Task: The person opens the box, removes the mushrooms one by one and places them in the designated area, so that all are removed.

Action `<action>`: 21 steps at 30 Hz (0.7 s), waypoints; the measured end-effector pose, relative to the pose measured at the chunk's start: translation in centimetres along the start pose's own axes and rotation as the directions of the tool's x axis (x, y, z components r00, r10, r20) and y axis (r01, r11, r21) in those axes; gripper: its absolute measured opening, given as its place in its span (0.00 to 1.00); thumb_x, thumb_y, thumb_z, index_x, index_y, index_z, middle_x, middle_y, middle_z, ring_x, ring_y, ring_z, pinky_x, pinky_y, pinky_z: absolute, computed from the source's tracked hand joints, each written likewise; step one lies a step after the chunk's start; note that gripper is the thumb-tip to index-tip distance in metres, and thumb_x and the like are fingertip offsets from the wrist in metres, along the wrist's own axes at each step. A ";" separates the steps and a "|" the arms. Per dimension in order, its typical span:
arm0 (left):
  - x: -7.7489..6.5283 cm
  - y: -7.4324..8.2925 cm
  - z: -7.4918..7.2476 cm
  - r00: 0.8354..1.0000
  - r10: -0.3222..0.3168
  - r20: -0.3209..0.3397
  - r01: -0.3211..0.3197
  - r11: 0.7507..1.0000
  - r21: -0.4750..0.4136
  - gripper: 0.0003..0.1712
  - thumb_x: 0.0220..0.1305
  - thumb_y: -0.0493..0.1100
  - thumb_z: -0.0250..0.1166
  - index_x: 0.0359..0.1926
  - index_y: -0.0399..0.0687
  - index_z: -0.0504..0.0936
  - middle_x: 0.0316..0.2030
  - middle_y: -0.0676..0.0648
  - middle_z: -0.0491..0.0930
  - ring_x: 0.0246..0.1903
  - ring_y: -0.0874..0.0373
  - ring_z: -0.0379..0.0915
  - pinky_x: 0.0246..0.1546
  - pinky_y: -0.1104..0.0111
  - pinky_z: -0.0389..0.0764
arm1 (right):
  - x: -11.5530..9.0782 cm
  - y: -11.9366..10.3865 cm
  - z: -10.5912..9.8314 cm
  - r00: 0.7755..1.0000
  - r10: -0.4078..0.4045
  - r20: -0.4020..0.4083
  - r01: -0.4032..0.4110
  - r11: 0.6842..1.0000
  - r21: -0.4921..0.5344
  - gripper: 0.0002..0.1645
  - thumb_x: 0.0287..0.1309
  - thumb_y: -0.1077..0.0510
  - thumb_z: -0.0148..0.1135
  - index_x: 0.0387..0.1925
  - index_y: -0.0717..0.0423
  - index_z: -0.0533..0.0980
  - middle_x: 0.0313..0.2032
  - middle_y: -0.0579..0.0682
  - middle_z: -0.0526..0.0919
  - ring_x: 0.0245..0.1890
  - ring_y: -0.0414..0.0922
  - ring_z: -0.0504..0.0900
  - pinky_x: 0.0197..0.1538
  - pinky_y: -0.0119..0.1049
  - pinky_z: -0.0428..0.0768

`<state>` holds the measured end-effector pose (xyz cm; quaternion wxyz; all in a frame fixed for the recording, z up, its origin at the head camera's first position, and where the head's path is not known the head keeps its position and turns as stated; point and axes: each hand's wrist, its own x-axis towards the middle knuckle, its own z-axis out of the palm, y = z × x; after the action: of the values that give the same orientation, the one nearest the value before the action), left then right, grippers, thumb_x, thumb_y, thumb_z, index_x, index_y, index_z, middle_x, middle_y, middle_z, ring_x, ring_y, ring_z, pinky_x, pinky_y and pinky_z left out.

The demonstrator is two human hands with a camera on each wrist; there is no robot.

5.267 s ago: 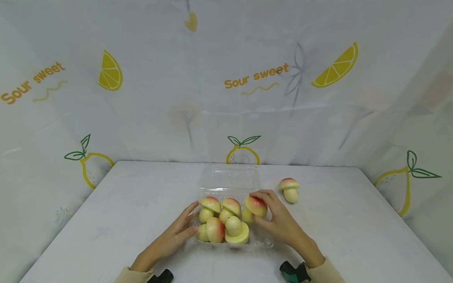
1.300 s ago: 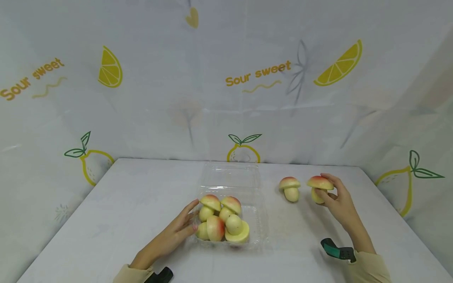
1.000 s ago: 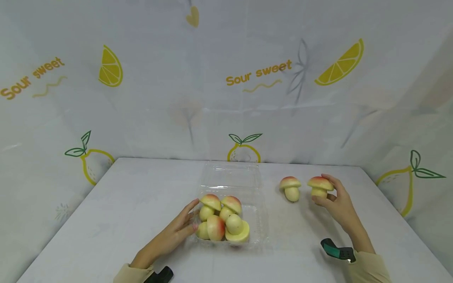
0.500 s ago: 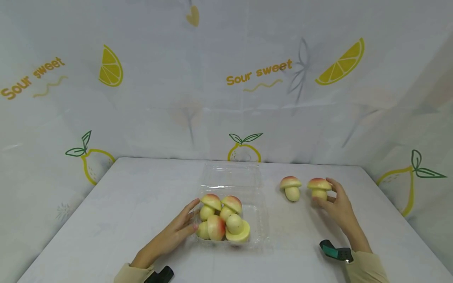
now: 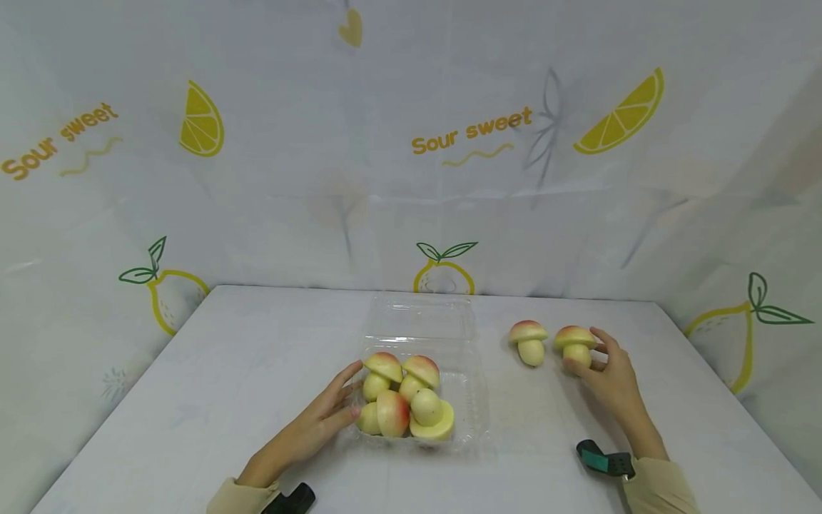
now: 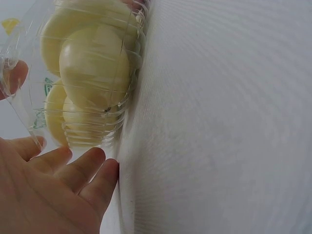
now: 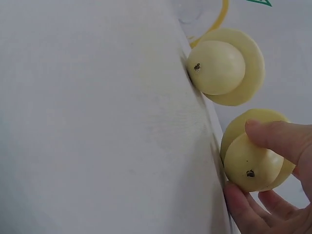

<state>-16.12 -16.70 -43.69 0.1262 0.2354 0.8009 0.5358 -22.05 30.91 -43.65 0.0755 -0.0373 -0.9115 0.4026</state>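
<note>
My right hand holds a pale yellow mushroom with a red-blushed cap, upright at the table's right; in the right wrist view the thumb lies over its cap and stem, with fingers below. Just left of it a matching mushroom stands tilted, apart from the hand. My left hand, fingers fairly straight, rests against the left side of a clear plastic clamshell box. Several mushrooms fill the box's left and middle, one of them stem up. The left wrist view shows them through the ribbed wall.
The box's hinged lid lies open toward the back. A white-covered table ends at a printed curtain with lemon drawings. Black devices are strapped to both wrists.
My right hand has taken a mushroom from the box's right side to the table beside the other loose one. Lately both shifted slightly left and nearer. My left hand stays at the box.
</note>
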 end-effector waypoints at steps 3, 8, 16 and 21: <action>-0.1 0.1 0.0 1.000 -0.007 -0.003 0.007 1.000 -0.002 0.39 0.77 0.44 0.50 0.79 0.47 0.41 0.79 0.37 0.42 0.74 0.29 0.46 0.67 0.32 0.56 | 0.0 0.0 0.1 1.000 -0.005 -0.004 0.004 1.000 -0.008 0.51 0.62 0.53 0.67 0.74 0.70 0.49 0.63 0.80 0.61 0.55 0.74 0.77 0.35 0.19 0.73; 0.0 0.0 0.0 1.000 -0.018 -0.013 0.018 1.000 -0.002 0.39 0.76 0.44 0.50 0.79 0.48 0.41 0.79 0.39 0.42 0.74 0.30 0.47 0.68 0.33 0.56 | -0.1 0.0 0.1 1.000 0.000 -0.023 0.000 1.000 -0.015 0.52 0.61 0.53 0.68 0.74 0.70 0.50 0.61 0.81 0.60 0.55 0.74 0.76 0.36 0.22 0.75; 0.0 -0.1 0.0 1.000 -0.018 -0.019 0.018 1.000 0.009 0.39 0.76 0.44 0.50 0.79 0.47 0.41 0.79 0.38 0.42 0.74 0.29 0.47 0.68 0.33 0.57 | 0.0 -0.1 -0.2 0.999 0.022 0.049 -0.020 0.999 -0.032 0.55 0.59 0.57 0.68 0.75 0.71 0.45 0.63 0.81 0.59 0.59 0.74 0.72 0.46 0.38 0.83; -0.1 0.0 0.0 0.999 -0.046 -0.017 0.046 0.999 0.000 0.39 0.77 0.45 0.50 0.79 0.50 0.41 0.79 0.40 0.42 0.74 0.31 0.47 0.69 0.33 0.55 | 0.1 -0.1 -0.2 0.999 0.003 0.049 0.000 0.998 -0.057 0.54 0.59 0.58 0.68 0.74 0.72 0.45 0.60 0.80 0.63 0.58 0.73 0.75 0.49 0.44 0.83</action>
<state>-16.03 -16.77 -43.71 0.1317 0.2122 0.8073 0.5347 -22.09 31.04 -43.44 0.0518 -0.0305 -0.9242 0.3771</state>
